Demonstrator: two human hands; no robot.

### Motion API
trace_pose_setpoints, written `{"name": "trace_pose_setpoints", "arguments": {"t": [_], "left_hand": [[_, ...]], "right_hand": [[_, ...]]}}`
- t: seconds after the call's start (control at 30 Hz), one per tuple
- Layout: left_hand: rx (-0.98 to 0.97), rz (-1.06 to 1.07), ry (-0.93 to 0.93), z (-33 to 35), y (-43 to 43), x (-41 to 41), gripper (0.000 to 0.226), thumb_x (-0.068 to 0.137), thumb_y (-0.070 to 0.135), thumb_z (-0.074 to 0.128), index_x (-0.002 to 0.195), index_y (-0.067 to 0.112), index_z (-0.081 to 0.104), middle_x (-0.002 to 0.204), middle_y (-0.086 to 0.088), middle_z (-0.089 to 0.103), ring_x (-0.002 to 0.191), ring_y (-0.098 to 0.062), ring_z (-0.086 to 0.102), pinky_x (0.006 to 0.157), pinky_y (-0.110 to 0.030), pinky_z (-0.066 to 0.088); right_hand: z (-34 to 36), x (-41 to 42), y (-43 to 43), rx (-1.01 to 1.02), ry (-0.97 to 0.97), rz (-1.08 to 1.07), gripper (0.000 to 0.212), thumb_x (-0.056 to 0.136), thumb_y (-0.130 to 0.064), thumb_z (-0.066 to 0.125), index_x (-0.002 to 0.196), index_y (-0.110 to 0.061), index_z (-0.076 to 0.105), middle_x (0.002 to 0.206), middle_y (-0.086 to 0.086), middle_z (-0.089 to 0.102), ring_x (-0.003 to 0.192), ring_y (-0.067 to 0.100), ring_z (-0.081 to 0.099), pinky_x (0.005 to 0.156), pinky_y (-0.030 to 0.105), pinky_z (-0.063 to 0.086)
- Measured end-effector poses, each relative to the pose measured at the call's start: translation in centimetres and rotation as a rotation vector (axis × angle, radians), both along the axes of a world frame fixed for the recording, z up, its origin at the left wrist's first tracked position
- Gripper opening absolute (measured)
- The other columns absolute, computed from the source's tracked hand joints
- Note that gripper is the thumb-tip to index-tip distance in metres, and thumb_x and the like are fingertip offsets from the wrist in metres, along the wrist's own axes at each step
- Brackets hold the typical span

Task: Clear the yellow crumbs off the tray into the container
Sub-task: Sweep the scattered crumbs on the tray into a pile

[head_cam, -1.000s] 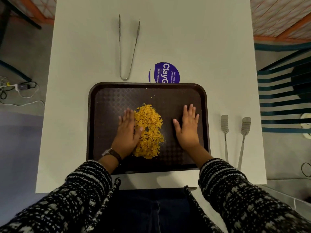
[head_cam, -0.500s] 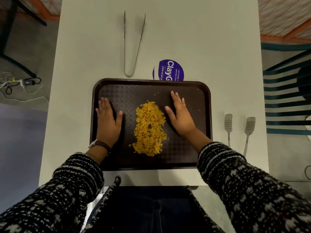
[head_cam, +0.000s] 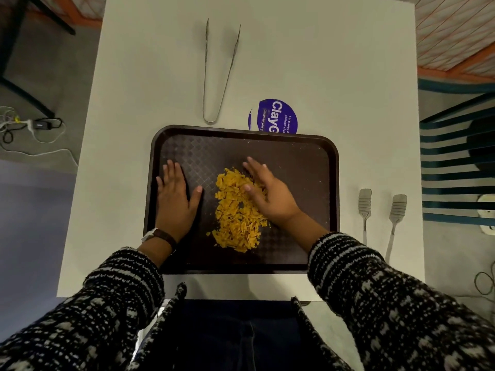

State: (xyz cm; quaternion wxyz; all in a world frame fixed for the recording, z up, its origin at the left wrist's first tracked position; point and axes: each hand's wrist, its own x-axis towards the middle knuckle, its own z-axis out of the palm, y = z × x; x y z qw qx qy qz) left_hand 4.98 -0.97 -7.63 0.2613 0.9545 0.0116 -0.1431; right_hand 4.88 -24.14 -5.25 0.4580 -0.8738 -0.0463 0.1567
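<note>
On the white desk (head_cam: pixel 321 62), just beyond the far rim of the dark brown tray (head_cam: pixel 302 167), lay a round purple sticker (head_cam: pixel 278 116) whose near part the tray hid. Its large white letters, turned sideways, read "Clay" and then a cut-off letter that looked like a "G". Smaller lines beside them read "Let's keep o…", "pantries clea…" and "Clean as you g…", each cut short at the tray's edge.

The yellow crumbs (head_cam: pixel 235 218) sat in one long heap near the middle of the tray, running from far to near, with one stray bit just off the near left end.

The left hand (head_cam: pixel 175 199) lay flat on the tray's left part, its grip open, fingers straight and thumb spread, apart from the heap. A brown-strapped watch (head_cam: pixel 158 235) showed at that wrist. The right hand (head_cam: pixel 270 194) also had an open grip and held nothing, its fingers and thumb resting on the far right side of the heap.

Half a second before, the right hand had been just beside the heap. It had since slid left onto the crumbs. A second before, the left hand had pressed against the heap's left side, and it had since drawn away.

Slim metal tongs (head_cam: pixel 218 73) lay on the desk beyond the tray. Flat-tipped tongs (head_cam: pixel 364 202) lay to the tray's right.
</note>
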Motion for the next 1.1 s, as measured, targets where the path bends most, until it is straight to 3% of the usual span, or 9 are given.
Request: {"name": "trace_pose_setpoints", "arguments": {"t": [0.1, 0.2, 0.33, 0.47, 0.6, 0.7, 0.83, 1.0, 1.1], "left_hand": [[-0.068, -0.089, 0.006, 0.1, -0.8, -0.5, 0.075, 0.092, 0.046, 0.028, 0.147, 0.004, 0.001, 0.157, -0.013, -0.003, 0.143, -0.018, -0.01, 0.116, -0.034, -0.012], [-0.184, -0.222, 0.009, 0.2, -2.1, -1.7, 0.074, 0.092, 0.047, 0.028, 0.147, 0.009, -0.003, 0.154, -0.001, -0.006, 0.141, -0.008, -0.014, 0.113, -0.02, -0.017], [-0.346, -0.248, 0.047, 0.5, -2.7, -2.8, 0.07, 0.094, 0.046, 0.03, 0.149, 0.018, -0.004, 0.153, 0.007, -0.004, 0.135, 0.014, -0.018, 0.108, -0.006, -0.014], [-0.331, -0.109, -0.015, 1.0, -1.8, -2.5, 0.069, 0.094, 0.045, 0.029, 0.148, 0.019, -0.002, 0.156, 0.003, 0.0, 0.138, 0.004, -0.013, 0.114, -0.02, -0.011], [-0.17, 0.03, -0.087, 0.7, -0.3, -0.6, 0.067, 0.097, 0.034, 0.035, 0.148, 0.005, 0.002, 0.157, -0.011, 0.001, 0.144, -0.016, -0.006, 0.116, -0.031, -0.01], [-0.064, 0.095, -0.041, 0.2, 0.3, 0.4, 0.067, 0.098, 0.03, 0.037, 0.146, 0.001, 0.002, 0.156, -0.018, 0.0, 0.145, -0.026, -0.005, 0.118, -0.038, -0.007], [-0.04, 0.029, -0.01, 0.1, -1.4, -0.3, 0.069, 0.097, 0.036, 0.035, 0.147, 0.001, 0.002, 0.156, -0.018, 0.0, 0.144, -0.022, -0.009, 0.117, -0.038, -0.01], [-0.256, -0.18, 0.035, 0.8, -4.6, -2.4, 0.072, 0.092, 0.045, 0.028, 0.148, 0.011, -0.002, 0.158, -0.008, -0.001, 0.141, -0.008, -0.011, 0.107, -0.011, -0.021], [-0.305, -0.17, 0.012, 1.2, -4.7, -2.2, 0.07, 0.093, 0.043, 0.028, 0.148, 0.01, -0.001, 0.158, -0.008, 0.002, 0.141, -0.008, -0.008, 0.106, -0.007, -0.02]], "right_hand": [[-0.3, -2.2, -2.5, -0.103, -0.025, -0.189, 0.062, 0.094, -0.049, 0.035, 0.148, -0.021, 0.026, 0.154, 0.002, 0.03, 0.144, 0.018, 0.014, 0.119, 0.036, 0.014], [-1.2, -4.3, -4.7, -0.203, -0.087, -0.342, 0.059, 0.097, -0.039, 0.034, 0.149, -0.014, 0.022, 0.157, 0.004, 0.02, 0.146, 0.012, 0.005, 0.12, 0.036, 0.002], [-2.3, -5.7, -4.9, -0.335, 0.006, -0.468, 0.064, 0.096, -0.039, 0.033, 0.149, -0.007, 0.017, 0.159, 0.013, 0.008, 0.147, 0.024, -0.003, 0.119, 0.044, -0.005], [-2.4, -5.4, -1.9, -0.383, -0.014, -0.289, 0.068, 0.096, -0.044, 0.033, 0.149, -0.007, 0.013, 0.159, 0.015, 0.004, 0.147, 0.026, -0.005, 0.118, 0.04, -0.009], [-1.9, -4.8, 1.6, -0.194, -0.04, -0.101, 0.07, 0.096, -0.047, 0.032, 0.15, -0.01, 0.009, 0.158, 0.006, 0.008, 0.146, 0.011, -0.005, 0.118, 0.031, -0.009], [-1.3, -4.3, 2.2, -0.051, -0.068, -0.152, 0.067, 0.097, -0.048, 0.032, 0.15, -0.015, 0.011, 0.154, -0.007, 0.013, 0.14, -0.009, -0.006, 0.116, 0.021, -0.007], [-1.4, -2.8, -0.3, -0.106, -0.088, -0.36, 0.063, 0.096, -0.045, 0.033, 0.15, -0.016, 0.015, 0.151, -0.01, 0.012, 0.132, -0.02, -0.014, 0.117, 0.035, 0.001], [-1.8, -0.1, -2.2, -0.217, -0.017, -0.308, 0.064, 0.099, -0.038, 0.037, 0.15, -0.007, 0.015, 0.158, 0.009, 0.015, 0.147, 0.017, 0.003, 0.12, 0.038, -0.002], [-1.6, -0.1, -0.8, -0.274, -0.04, -0.17, 0.066, 0.098, -0.041, 0.036, 0.15, -0.007, 0.014, 0.158, 0.01, 0.013, 0.147, 0.02, 0.003, 0.119, 0.037, -0.004]]}}
